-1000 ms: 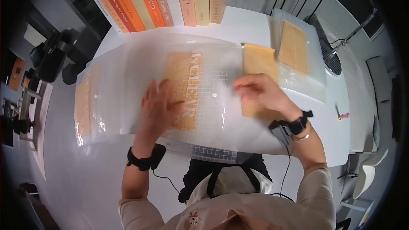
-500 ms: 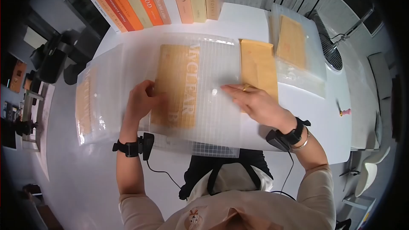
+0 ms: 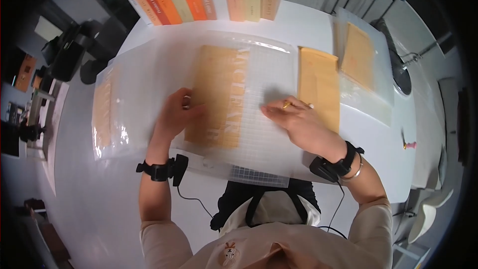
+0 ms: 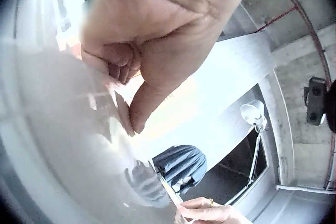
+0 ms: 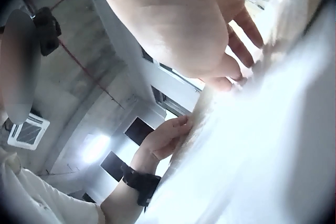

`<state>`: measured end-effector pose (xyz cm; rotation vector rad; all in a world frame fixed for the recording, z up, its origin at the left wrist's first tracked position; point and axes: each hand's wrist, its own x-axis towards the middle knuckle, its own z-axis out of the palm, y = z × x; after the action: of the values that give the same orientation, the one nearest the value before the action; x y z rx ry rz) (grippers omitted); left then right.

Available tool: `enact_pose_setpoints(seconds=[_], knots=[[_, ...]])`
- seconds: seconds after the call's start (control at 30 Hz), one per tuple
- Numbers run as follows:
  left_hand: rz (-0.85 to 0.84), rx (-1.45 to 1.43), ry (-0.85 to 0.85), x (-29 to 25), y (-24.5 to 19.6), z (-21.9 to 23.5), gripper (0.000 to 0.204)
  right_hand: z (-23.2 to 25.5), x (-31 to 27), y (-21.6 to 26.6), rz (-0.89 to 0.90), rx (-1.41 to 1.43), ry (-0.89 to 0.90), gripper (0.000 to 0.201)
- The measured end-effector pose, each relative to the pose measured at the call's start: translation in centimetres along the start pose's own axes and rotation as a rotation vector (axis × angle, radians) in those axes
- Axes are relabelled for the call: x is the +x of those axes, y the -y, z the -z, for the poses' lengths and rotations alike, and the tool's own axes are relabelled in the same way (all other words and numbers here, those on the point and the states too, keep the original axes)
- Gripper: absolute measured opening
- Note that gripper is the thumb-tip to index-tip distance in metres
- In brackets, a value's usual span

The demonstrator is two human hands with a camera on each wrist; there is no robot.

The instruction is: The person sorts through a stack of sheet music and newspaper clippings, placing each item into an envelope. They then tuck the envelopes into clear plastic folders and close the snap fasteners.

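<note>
A clear plastic document folder (image 3: pixel 269 77), printed with a grid and white letters, lies in front of me in the head view. Through its plastic shows a tan paper envelope (image 3: pixel 219 94). My left hand (image 3: pixel 174 114) is at the folder's left side, its thumb and curled fingers pinching the plastic edge, as the left wrist view shows. Over the folder's right half is my right hand (image 3: pixel 306 124), fingers nearly straight and fingertips at the plastic. Beside it, a second tan envelope (image 3: pixel 318 84) lies partly behind the hand. In the right wrist view, glare hides part of the plastic.
Another clear folder (image 3: pixel 137 104) with a tan insert (image 3: pixel 104 114) lies at the left. More clear folders (image 3: pixel 368 102) are stacked at the right back. A row of books (image 3: pixel 209 0) stands along the far edge. A small pink object (image 3: pixel 410 145) sits near the right edge.
My left hand has gone from over the envelope to the folder's left side. The right hand has come down onto the folder. The head view has shifted slightly.
</note>
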<state>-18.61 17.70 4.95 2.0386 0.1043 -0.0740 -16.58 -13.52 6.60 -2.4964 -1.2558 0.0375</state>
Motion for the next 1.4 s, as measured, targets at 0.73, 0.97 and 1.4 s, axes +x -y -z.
enact_pose_setpoints(seconds=[0.73,0.97,1.4], knots=[[0.039,-0.041,-0.008,-1.0,-0.6,-0.3,0.038,-0.8,-0.7,-0.4,-0.061,0.125,-0.056,0.054],[0.027,-0.099,0.014,-0.8,0.1,-0.3,0.037,-0.7,-0.2,0.6,-0.044,-0.046,-0.032,0.053],[-0.053,-0.336,-0.311,-4.5,5.4,23.0,0.044,4.9,-6.6,-8.0,-0.633,0.074,-0.420,0.037]])
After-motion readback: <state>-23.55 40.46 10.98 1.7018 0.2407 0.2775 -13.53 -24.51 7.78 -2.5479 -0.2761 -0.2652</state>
